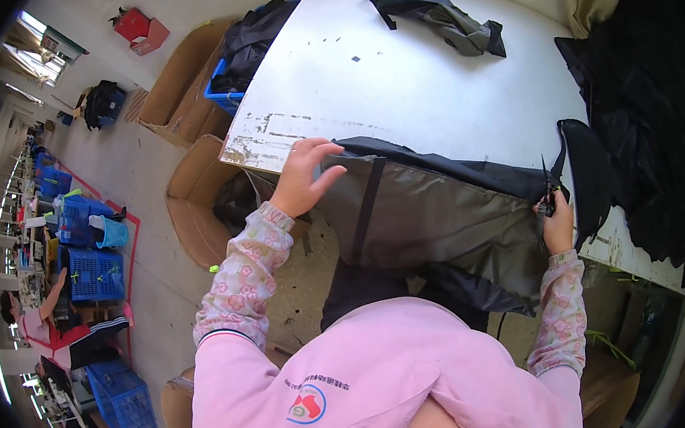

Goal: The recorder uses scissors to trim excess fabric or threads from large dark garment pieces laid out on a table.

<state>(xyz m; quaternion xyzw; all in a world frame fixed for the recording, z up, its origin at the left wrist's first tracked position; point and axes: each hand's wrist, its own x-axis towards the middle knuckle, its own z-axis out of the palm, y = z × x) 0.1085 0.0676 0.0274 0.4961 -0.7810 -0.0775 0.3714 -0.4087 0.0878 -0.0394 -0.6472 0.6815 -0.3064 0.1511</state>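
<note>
A dark grey-brown sewn fabric piece (423, 207) with a black strap hangs over the near edge of the white table (347, 83). At its upper left corner is my left hand (305, 178), thumb and fingers apart, fingertips at the black edge; whether they touch it I cannot tell. My right hand (558, 224) is closed round the dark handles of a pair of scissors (549, 196), blades pointing away from me. It sits at the right end of the fabric, beside a black strap. The fingers under the handles are partly hidden.
Another grey-black fabric piece (448, 21) lies at the table's far side. Black fabric (637, 131) is heaped on the right. Cardboard boxes (185, 89) and a blue crate (224, 98) with black cloth stand left of the table. Farther left, a person (51, 329) sits near blue baskets (97, 272).
</note>
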